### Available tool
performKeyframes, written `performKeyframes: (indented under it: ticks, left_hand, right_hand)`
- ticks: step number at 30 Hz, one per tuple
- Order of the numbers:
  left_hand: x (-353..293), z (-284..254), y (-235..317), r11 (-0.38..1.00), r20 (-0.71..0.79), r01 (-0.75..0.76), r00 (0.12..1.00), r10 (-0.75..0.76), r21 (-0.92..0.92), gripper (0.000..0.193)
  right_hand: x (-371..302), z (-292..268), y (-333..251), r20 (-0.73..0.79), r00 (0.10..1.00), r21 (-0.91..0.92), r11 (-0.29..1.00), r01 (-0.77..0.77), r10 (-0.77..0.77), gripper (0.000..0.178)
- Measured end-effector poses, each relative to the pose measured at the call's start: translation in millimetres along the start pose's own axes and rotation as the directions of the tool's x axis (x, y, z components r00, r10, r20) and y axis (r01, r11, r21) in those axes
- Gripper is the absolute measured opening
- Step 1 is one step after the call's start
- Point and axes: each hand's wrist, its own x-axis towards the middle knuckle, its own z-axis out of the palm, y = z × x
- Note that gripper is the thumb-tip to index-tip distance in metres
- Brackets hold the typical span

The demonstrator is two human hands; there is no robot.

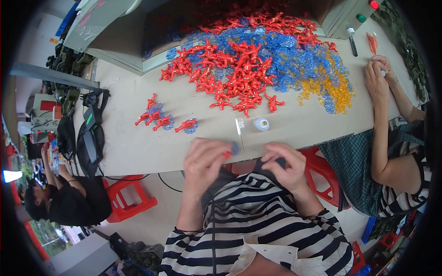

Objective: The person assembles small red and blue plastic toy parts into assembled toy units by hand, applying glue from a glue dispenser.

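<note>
My left hand (pixel 205 161) is closed around a small red and blue plastic piece (pixel 231 151) at the near edge of the table (pixel 138 147). My right hand (pixel 285 166) is beside it with curled fingers; blur hides whether it holds anything. Beyond my hands lie a small white roll (pixel 262 123) and a thin clear strip (pixel 240 126). To the left are several finished red figures on blue bases (pixel 159 120). A large heap of red figures (pixel 230 69), blue clear bases (pixel 294 60) and yellow clear bases (pixel 338 92) fills the far side.
A co-worker sits at my right, hands (pixel 377 76) on the table near an orange piece (pixel 372 42) and a marker (pixel 352 41). Another person (pixel 60 202) crouches at lower left. Red stools (pixel 131 195) stand under the table. A black bag (pixel 90 133) hangs at the left edge.
</note>
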Motion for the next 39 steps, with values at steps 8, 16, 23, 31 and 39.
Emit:
performKeyframes:
  ticks: [8,16,23,31,39]
  left_hand:
    - [31.7,-5.6,-4.6,0.886,-0.111,0.014,0.993,0.043,0.464,0.032]
    - [63.2,54.9,10.2,0.927,-0.013,-0.018,1.000,0.025,0.374,0.028]
    - [43.0,51.8,16.0,0.954,0.046,0.043,0.997,-0.059,0.297,0.031]
    - [1.8,39.7,36.5,0.311,0.283,0.445,0.848,-0.448,-0.840,0.021]
    - [-34.6,37.4,17.0,-0.278,0.523,0.447,0.778,-0.348,-0.850,0.019]
  right_hand:
    - [32.4,-0.5,-3.0,-0.187,0.982,-0.285,0.955,-0.080,0.026,0.047]
    - [38.4,1.7,14.0,-0.107,0.984,-0.463,0.883,0.076,-0.141,0.044]
    - [17.7,-0.3,14.7,-0.293,0.956,0.072,0.997,0.038,-0.015,0.030]
    - [-0.3,-12.8,0.1,-0.173,0.985,-0.102,0.995,-0.009,-0.008,0.033]
    - [-1.0,-24.9,-21.0,-0.081,0.997,-0.006,1.000,-0.018,0.017,0.034]
